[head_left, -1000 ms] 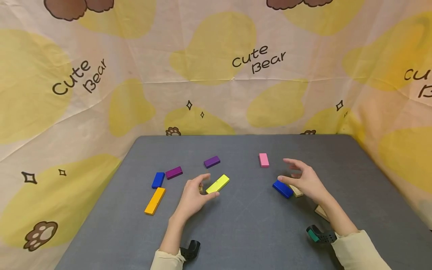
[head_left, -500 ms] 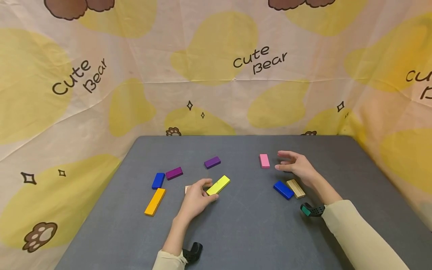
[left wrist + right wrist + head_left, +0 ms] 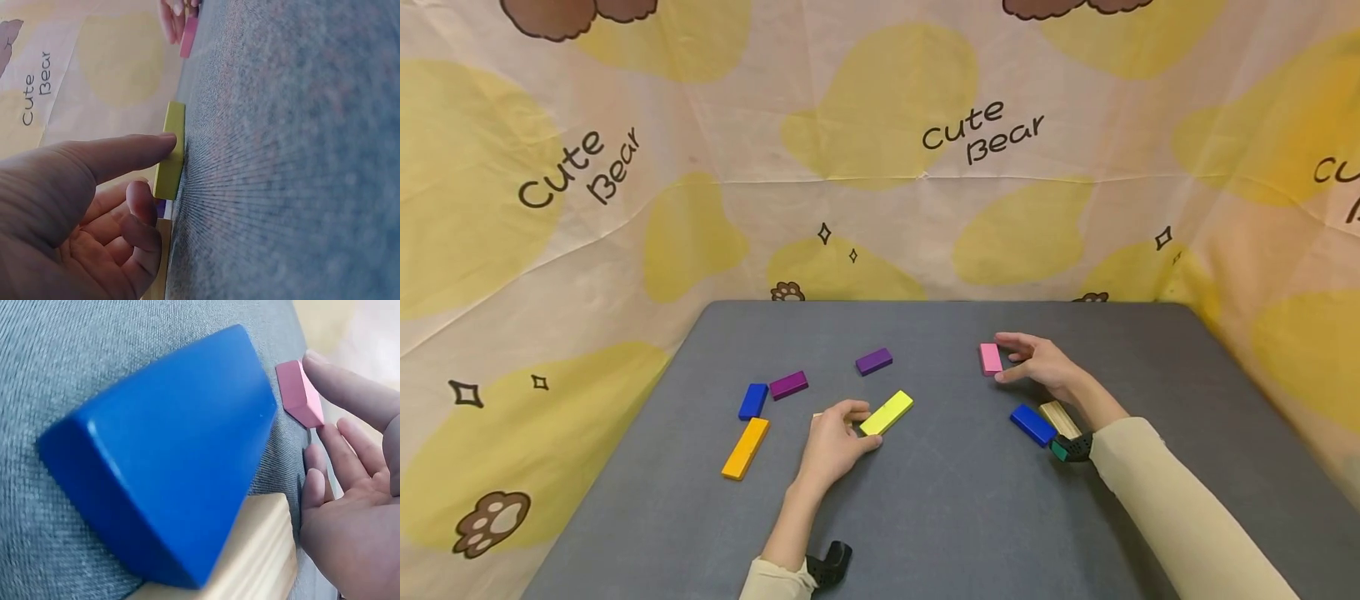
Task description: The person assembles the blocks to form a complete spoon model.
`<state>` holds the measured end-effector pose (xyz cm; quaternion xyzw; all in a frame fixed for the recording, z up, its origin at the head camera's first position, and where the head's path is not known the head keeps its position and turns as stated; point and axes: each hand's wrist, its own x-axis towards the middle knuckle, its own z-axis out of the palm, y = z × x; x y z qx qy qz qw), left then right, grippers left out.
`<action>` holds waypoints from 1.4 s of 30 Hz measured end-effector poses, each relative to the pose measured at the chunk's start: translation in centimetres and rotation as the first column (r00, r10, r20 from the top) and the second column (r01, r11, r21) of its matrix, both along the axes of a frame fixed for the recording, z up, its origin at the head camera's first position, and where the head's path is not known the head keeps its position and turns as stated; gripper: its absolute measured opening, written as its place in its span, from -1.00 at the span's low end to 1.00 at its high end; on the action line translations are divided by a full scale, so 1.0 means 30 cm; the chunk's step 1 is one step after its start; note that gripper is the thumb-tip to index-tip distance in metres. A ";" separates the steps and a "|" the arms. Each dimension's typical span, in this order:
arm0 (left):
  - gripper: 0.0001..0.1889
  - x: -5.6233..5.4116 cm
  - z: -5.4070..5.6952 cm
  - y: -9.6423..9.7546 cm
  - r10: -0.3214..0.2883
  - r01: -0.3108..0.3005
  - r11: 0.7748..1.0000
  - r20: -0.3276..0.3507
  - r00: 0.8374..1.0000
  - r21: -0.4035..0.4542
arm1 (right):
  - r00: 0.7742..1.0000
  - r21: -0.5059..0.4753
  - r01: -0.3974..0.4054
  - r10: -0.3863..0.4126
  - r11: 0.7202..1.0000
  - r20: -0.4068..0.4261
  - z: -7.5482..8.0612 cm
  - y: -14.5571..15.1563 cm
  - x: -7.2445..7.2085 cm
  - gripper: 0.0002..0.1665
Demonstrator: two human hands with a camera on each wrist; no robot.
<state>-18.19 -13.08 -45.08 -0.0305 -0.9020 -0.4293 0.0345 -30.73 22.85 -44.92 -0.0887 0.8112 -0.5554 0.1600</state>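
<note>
With thumb and index finger on either side, my left hand (image 3: 835, 442) pinches the near end of a yellow block (image 3: 891, 410) lying on the table. A plain wooden block (image 3: 164, 262) sits under that hand's curled other fingers, mostly hidden in the head view. My right hand (image 3: 1045, 365) reaches to a pink block (image 3: 990, 359) at the back; its spread thumb and fingers stand at the block's right side, not closed round it. Below the right wrist lie a blue block (image 3: 1032, 425) and another wooden block (image 3: 1060, 418), side by side.
On the left of the grey table (image 3: 955, 517) lie a smaller blue block (image 3: 753, 402), an orange block (image 3: 746, 448) and a magenta-purple block (image 3: 788, 385). A purple block (image 3: 874, 362) lies behind the yellow one. A patterned cloth (image 3: 880, 125) hangs around the table.
My right hand has moved left and away from me, from above the blue and wooden blocks to the pink block. The left hand has closed in on the yellow block's end, which stays in place.
</note>
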 end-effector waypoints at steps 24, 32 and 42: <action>-0.49 -0.004 -0.003 0.000 0.000 -0.001 1.000 0.027 1.000 0.029 | 0.991 -0.073 0.132 -0.131 0.989 0.029 -0.019 -0.035 -0.010 -0.06; -0.49 0.009 -0.006 0.002 -0.006 0.007 1.000 0.018 1.000 -0.006 | 0.989 -0.052 0.148 -0.148 0.988 0.007 -0.029 -0.041 -0.004 -0.10; -0.57 0.010 0.003 0.000 -0.005 0.005 1.000 -0.058 0.998 -0.002 | 0.989 -0.053 0.147 -0.148 0.988 -0.001 -0.037 -0.040 -0.005 -0.10</action>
